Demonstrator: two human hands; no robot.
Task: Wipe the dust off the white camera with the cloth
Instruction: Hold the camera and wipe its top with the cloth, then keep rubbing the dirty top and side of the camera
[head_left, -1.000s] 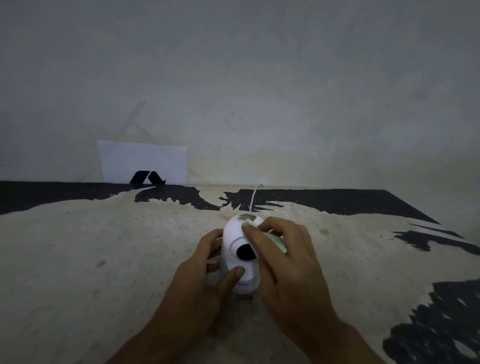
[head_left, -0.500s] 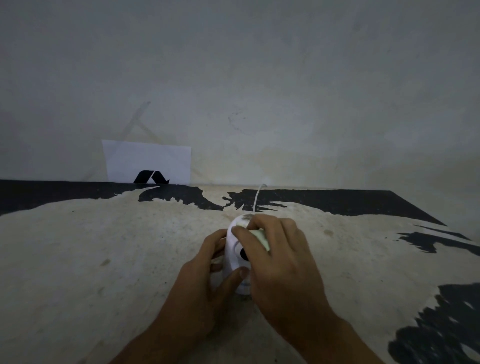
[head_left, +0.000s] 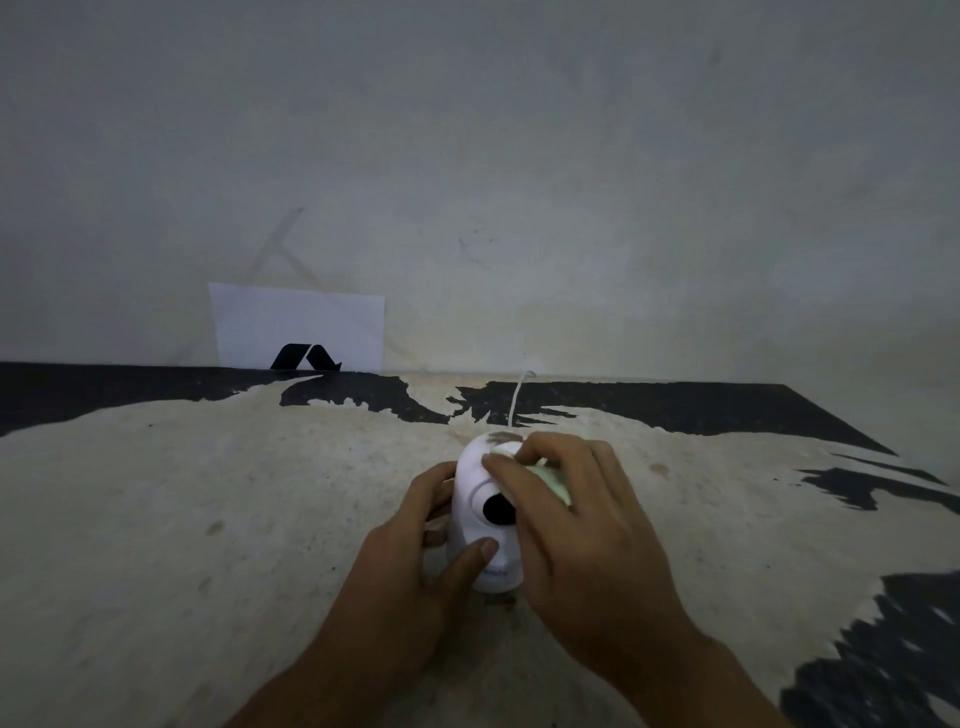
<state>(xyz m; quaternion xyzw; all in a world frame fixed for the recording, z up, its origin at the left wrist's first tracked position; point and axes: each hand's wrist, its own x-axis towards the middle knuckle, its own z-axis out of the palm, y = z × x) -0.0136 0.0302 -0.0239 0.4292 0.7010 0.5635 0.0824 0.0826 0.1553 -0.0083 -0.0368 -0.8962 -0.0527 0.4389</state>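
The white camera stands upright on the worn tabletop, near the middle. The left hand grips its left side, thumb pressed on the front under the dark lens. The right hand is closed on a pale cloth, fingers pressed to the camera's upper right. Small print on the base is unreadable. A white paper with a black logo leans at the far wall.

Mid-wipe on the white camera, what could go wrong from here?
1. The brown dust patch sits on the white camera's crown; the cloth under the right hand might smear it down toward the black lens.
2. The white cable trails off the back; a hard push could tug it.
3. Only the left hand steadies the body, so it may tip.
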